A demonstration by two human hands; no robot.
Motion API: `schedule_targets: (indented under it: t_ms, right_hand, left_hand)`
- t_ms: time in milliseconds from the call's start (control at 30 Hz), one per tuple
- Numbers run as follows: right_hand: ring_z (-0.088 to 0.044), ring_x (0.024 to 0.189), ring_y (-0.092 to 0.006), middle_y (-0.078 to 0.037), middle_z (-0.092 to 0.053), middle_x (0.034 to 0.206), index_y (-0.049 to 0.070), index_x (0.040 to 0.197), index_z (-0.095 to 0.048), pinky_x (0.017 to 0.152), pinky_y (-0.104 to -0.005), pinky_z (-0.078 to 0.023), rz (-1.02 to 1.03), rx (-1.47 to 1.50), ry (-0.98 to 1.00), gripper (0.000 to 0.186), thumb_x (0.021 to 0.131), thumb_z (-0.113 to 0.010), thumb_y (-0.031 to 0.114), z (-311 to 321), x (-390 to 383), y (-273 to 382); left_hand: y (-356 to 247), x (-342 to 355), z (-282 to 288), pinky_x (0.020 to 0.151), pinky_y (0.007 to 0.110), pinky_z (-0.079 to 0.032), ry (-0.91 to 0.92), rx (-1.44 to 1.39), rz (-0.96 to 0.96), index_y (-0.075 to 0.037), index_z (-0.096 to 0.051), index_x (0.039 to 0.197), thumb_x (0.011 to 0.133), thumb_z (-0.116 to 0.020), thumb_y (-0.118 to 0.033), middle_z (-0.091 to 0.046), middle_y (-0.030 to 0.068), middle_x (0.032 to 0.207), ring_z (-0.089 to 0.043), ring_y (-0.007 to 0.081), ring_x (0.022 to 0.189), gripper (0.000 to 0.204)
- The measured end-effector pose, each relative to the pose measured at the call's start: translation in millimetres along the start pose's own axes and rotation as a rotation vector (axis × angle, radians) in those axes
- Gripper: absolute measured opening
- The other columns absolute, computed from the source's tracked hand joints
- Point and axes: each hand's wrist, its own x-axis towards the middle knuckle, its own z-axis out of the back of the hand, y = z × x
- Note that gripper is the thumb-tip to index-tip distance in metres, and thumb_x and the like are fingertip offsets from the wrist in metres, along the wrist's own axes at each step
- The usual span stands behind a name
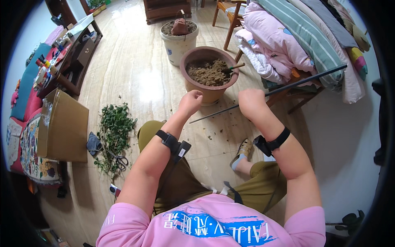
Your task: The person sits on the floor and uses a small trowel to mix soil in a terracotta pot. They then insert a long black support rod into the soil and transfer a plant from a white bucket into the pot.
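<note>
My right hand (252, 103) is closed around a long thin dark rod (304, 79), which slants from the floor side at lower left up toward the bedding at right. Left of it, my left hand (191, 102) is closed with fingertips pinched together; whatever they hold, if anything, is too small to make out. Just beyond both hands stands a round brown plant pot (187, 78) partly filled with loose soil (207, 73). A small trowel (233, 68) with a wooden handle is stuck in that soil. The rod's thin end passes in front of the pot.
Behind the pot is a white bucket (175, 49) of soil with a reddish-brown lump (179, 27) on top. Cut leafy stems (117, 125) and scissors (121, 162) lie on the floor at left, near a cardboard box (68, 127). Folded bedding (284, 41) is piled at right.
</note>
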Motion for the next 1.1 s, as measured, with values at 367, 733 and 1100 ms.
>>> schedule_targets:
  t_ms: [367,733,1100]
  right_hand:
    - [-0.072,0.080,-0.0276,-0.011,-0.073,0.082,0.011,0.080,-0.076,0.067,-0.0383,-0.056,-0.199,0.020,0.095,0.015,0.080,-0.061,0.009,-5,-30,-24]
    - [-0.071,0.095,-0.0208,-0.004,-0.074,0.100,0.014,0.099,-0.077,0.072,-0.0378,-0.054,0.269,-0.041,0.245,0.021,0.084,-0.063,0.015,34,114,85]
    - [-0.072,0.083,-0.0224,-0.004,-0.075,0.089,0.014,0.089,-0.079,0.061,-0.0327,-0.053,0.551,-0.246,-0.096,0.015,0.078,-0.070,0.015,101,150,154]
  left_hand:
    - [-89,40,-57,0.083,0.036,-0.052,0.245,-0.137,-0.098,-0.003,-0.067,0.113,0.089,-0.058,-0.025,-0.071,0.0154,0.104,-0.068,0.0278,0.093,0.033]
    - [45,35,62,0.081,0.036,-0.054,0.212,0.157,0.017,-0.007,-0.062,0.123,0.092,-0.061,-0.021,-0.070,0.0135,0.109,-0.067,0.0248,0.090,0.034]
    - [19,-24,148,0.084,0.038,-0.054,0.002,0.145,0.082,-0.008,-0.060,0.127,0.088,-0.064,-0.028,-0.068,0.0169,0.113,-0.069,0.0306,0.096,0.044]
